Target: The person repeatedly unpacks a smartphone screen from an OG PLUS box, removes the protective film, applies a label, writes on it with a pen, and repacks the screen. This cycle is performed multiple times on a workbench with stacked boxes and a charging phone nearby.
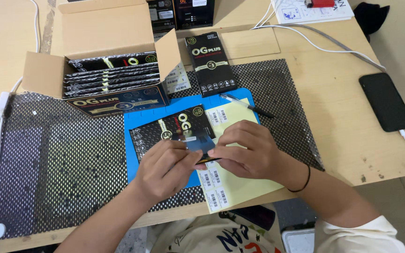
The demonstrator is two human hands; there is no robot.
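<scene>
My left hand point(167, 167) and my right hand point(245, 151) meet over a flat black packet point(165, 129) lying on a blue mat point(137, 161). Both hands pinch a small dark flat item point(198, 144) at the packet's near right corner. Under my right hand lies a pale yellow sheet point(240, 185) with small white barcode stickers point(214, 178). A pen point(247, 105) rests at the sheet's far edge.
An open cardboard box point(104, 28) holding several black packets stands at the back left. Another black packet point(210, 63) lies behind the mat. A black mesh liner point(71, 164) covers the table. A black phone point(386, 100) on a cable lies at the right.
</scene>
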